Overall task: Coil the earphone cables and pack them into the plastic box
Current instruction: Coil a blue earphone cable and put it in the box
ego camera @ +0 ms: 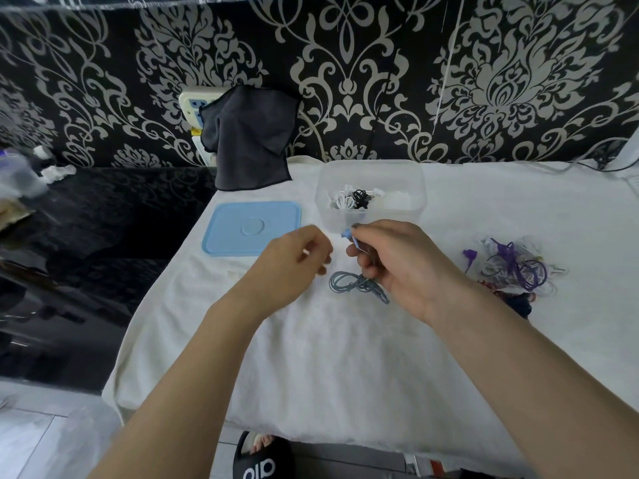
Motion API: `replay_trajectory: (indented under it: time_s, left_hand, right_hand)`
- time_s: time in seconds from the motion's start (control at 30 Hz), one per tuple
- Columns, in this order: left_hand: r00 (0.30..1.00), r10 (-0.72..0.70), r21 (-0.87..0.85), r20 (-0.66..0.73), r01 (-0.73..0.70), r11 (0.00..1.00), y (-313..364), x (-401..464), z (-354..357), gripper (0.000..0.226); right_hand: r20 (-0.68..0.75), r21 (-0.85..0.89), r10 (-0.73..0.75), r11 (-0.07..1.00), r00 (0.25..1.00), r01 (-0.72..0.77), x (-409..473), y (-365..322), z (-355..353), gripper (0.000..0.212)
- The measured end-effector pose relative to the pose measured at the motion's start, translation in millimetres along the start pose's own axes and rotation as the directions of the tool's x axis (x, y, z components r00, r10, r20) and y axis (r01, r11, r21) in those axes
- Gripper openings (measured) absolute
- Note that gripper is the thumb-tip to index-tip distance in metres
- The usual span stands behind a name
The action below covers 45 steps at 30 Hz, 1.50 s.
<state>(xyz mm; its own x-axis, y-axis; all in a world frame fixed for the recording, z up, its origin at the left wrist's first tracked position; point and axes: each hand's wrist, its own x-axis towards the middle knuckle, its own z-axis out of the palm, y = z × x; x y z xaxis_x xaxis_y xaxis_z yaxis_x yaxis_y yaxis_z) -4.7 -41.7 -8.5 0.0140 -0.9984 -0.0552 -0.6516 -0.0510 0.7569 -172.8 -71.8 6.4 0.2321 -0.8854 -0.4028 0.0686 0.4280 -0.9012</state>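
item: grey-blue earphone cable (358, 286), one, centre of the frame, on the white towel-covered table (328, 357). its lower loops lie loose on the cloth; its upper end, with a small blue earbud tip (346, 234), is pinched between thumb and forefinger of the right hand (397, 267).

item: left hand (294, 261), just left of the right hand, fingers curled loosely, apparently holding nothing; whether a strand passes through them cannot be told.

item: clear plastic box (371, 195), one, lid off, upper centre, just beyond the hands. holds at least one white coil (344, 201) and one black coil (361, 198); further pale contents are too faint to count.

item: light blue plastic lid (250, 228), one, flat on the table, left of the box.

item: tangled heap of purple, white and dark earphone cables (511, 267), right of the frame, well apart from the box; number of sets cannot be told.

item: dark grey cloth (249, 136), one, hung at the wall, upper centre-left.

step in hand, judged: coiling the grey-blue cable. handling note: the right hand keeps the bud end fixed while the left draws the slack into even loops, untwisting as it goes; the coil is kept small enough for the box, and the tail tucked so it does not spring open.
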Motion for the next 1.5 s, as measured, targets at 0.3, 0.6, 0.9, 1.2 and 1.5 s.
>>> replay_trajectory:
  time_s: [0.3,0.6,0.9,1.2,1.5]
  left_hand:
    - [0.973,-0.010,0.264,0.233,-0.053,0.963,-22,3,14,0.035]
    - [0.995,0.020,0.034,0.101,-0.024,0.999,-8,1,0,0.014]
    - [1.000,-0.007,-0.348,0.026,0.016,0.937,21,-8,-16,0.006]
    - [0.999,-0.027,-0.337,0.021,0.033,0.941,25,-10,-17,0.010]
    - [1.000,-0.023,-0.339,0.017,0.027,0.940,26,-11,-18,0.011]
  right_hand:
    - [0.021,-0.060,-0.007,0.998,1.000,0.008,-2,-1,-3,0.015]
    - [0.002,-0.082,-0.056,0.995,0.998,0.056,-1,-5,-7,0.009]
    - [0.010,-0.230,-0.202,0.953,0.979,0.199,-8,-8,-6,0.010]
    - [0.034,-0.218,-0.265,0.939,0.964,0.265,-10,-9,-4,0.010]
    - [0.073,-0.272,-0.308,0.909,0.948,0.317,-12,-8,-3,0.010]
